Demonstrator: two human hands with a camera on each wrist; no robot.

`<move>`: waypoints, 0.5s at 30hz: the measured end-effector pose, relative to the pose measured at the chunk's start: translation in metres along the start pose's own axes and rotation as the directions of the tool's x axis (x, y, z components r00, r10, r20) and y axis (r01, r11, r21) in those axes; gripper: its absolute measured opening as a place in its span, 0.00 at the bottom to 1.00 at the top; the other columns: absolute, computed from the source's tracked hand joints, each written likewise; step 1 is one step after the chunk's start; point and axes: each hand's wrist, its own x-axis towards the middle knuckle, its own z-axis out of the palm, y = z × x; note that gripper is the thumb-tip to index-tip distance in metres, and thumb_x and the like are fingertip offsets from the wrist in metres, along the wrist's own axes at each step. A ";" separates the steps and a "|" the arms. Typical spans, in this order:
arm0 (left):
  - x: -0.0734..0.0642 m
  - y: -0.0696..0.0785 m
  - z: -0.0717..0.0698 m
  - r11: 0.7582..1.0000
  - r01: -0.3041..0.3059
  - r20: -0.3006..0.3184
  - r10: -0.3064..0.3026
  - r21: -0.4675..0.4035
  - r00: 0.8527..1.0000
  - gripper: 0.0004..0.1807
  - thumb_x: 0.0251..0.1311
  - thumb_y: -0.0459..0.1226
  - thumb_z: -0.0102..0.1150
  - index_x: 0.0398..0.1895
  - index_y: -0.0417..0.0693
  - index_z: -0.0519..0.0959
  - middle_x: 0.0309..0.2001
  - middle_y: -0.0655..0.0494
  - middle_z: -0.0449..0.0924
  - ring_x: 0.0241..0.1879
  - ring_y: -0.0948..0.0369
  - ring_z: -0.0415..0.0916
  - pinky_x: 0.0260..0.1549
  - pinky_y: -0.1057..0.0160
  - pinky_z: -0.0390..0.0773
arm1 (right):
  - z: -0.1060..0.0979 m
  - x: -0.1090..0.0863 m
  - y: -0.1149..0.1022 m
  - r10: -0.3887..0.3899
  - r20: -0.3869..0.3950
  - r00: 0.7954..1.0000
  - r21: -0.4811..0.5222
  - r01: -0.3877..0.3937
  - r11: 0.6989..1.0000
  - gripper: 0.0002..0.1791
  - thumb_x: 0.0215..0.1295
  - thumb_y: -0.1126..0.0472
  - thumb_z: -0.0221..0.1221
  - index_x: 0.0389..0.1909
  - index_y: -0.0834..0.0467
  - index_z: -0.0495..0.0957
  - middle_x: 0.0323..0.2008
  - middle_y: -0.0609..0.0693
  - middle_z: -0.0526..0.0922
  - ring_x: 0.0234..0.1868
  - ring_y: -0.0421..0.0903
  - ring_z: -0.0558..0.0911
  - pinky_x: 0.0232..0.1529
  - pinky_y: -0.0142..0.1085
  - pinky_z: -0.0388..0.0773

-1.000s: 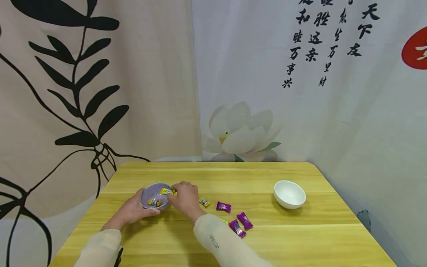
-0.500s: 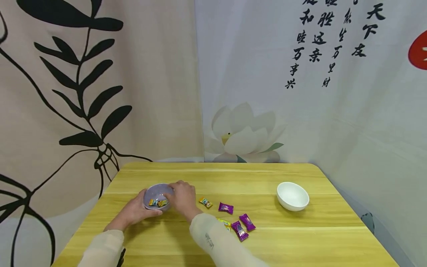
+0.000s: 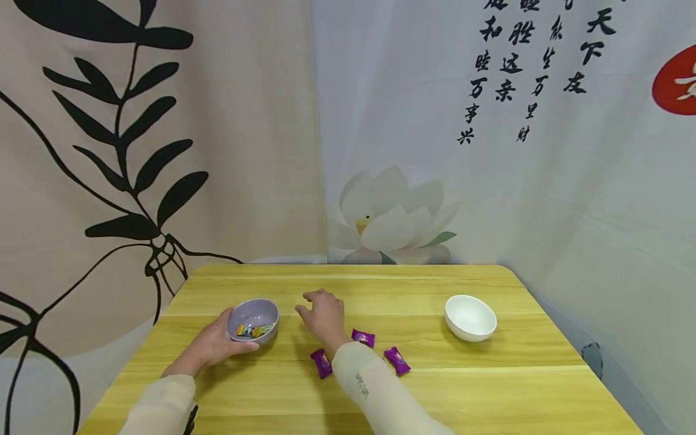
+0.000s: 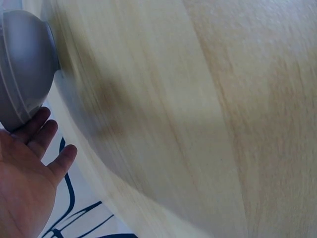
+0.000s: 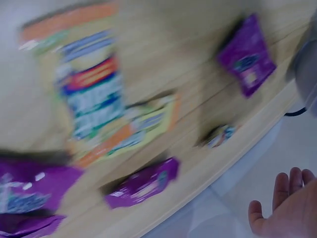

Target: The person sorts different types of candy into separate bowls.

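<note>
Smooth lilac bowl [image 3: 255, 311] — glossy purple wrappers [image 3: 397, 360] — wood-grained tabletop [image 3: 489, 393]

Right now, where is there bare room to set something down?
The table is bare in front of the white bowl, right of the rightmost purple candy, and farther back, between the right hand and that bowl. Crowded: around the right sleeve, where purple candies and loose yellow candies lie, the yellow hidden from the head view.

The head view looks forward and down over the table [image 3: 413, 305] to its far edge; both wrist views, closer and tilted, share its surface.
</note>
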 end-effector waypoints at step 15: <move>0.000 0.000 0.000 1.000 0.013 0.021 -0.013 0.001 1.000 0.68 0.44 0.61 0.75 0.73 0.27 0.47 0.66 0.23 0.61 0.63 0.31 0.63 0.57 0.33 0.66 | -0.012 -0.016 0.049 0.112 0.053 0.992 0.078 -0.115 0.990 0.18 0.65 0.49 0.65 0.50 0.55 0.85 0.46 0.50 0.85 0.48 0.52 0.82 0.50 0.54 0.73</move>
